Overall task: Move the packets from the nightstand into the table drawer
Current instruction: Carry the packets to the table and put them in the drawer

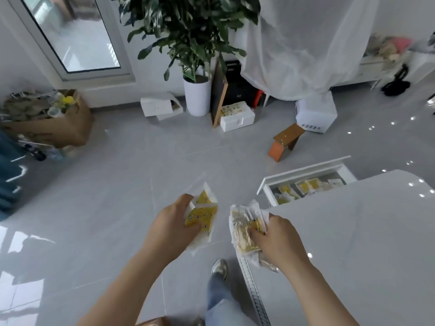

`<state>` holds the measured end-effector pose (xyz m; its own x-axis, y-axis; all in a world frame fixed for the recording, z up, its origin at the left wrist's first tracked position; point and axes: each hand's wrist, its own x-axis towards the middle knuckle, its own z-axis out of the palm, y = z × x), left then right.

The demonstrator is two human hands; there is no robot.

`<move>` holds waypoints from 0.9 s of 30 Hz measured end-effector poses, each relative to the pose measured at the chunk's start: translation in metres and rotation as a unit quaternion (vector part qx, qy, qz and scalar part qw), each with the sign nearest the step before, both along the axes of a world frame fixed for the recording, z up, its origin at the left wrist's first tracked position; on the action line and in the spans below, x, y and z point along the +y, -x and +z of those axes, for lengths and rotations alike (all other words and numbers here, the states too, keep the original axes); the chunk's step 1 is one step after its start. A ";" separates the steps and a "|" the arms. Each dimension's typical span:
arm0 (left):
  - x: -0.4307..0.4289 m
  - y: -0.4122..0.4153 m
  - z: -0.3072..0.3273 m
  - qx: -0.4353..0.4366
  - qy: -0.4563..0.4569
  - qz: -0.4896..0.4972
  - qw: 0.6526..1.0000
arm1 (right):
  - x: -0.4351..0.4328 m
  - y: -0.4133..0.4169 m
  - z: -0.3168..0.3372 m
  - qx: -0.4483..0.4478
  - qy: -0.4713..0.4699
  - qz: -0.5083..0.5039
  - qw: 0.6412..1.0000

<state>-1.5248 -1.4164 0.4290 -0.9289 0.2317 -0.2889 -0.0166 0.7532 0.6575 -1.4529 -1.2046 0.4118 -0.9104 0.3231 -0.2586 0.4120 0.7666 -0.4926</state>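
Observation:
My left hand (174, 222) grips a bunch of yellow-and-white packets (203, 214) above the grey floor. My right hand (275, 238) grips another bunch of yellow packets in clear wrap (242, 228), just left of the white table's (353, 231) corner. The table drawer (303, 175) is pulled open at the table's far side, beyond my right hand. Several yellow packets (308, 185) lie inside it. The nightstand is out of view.
A potted plant (196, 95), white boxes (237, 118) and a small wooden stool (286, 141) stand on the floor ahead. A brown paper bag (61, 128) full of clutter is at the left. My leg and shoe (219, 269) are below my hands.

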 end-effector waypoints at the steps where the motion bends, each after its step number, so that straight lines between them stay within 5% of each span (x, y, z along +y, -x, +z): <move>1: 0.009 0.016 -0.003 -0.001 0.002 -0.008 1.000 | 0.006 0.012 -0.001 0.000 0.000 -0.006 1.000; 15: 0.099 0.207 -0.019 -0.030 0.035 -0.132 0.990 | 0.085 0.169 -0.017 -0.004 0.040 -0.129 0.991; 27: 0.129 0.401 -0.034 -0.024 0.049 -0.290 0.956 | 0.071 0.313 -0.034 -0.013 0.067 -0.257 0.964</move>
